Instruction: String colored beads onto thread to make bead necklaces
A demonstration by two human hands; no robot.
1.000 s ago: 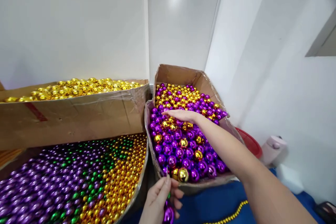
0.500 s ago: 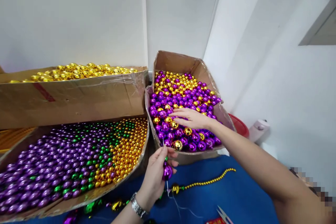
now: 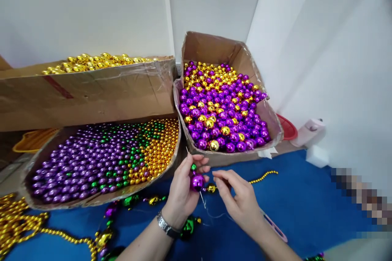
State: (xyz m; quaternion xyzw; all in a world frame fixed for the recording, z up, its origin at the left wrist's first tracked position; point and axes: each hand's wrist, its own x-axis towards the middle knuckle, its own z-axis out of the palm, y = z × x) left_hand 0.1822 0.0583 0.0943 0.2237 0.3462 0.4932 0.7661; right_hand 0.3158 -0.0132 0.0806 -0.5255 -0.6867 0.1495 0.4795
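My left hand (image 3: 183, 189), with a metal watch (image 3: 167, 225) on its wrist, pinches a thin needle (image 3: 187, 150) pointing up. A small green bead (image 3: 193, 167) and a large shiny purple ball (image 3: 197, 182) are strung below the fingertips, against the palm. White thread (image 3: 203, 202) trails beneath them. Just to the right, my right hand (image 3: 237, 191) has its thumb and fingertips drawn together; whatever they hold, if anything, is too small to make out. Behind both hands stands a cardboard box (image 3: 211, 158) of purple and gold balls.
Left, a low box (image 3: 101, 200) holds purple, green and gold beads, below a long box (image 3: 131, 100) of gold ones. Gold bead strands (image 3: 21, 220) and a garland (image 3: 104, 238) lie on the blue cloth (image 3: 306, 195). Scissors (image 3: 275, 226) lie partly behind my right hand.
My right hand has come back from the box of purple and gold balls to beside my left hand, its fingers now closed together. The view has shifted downward.
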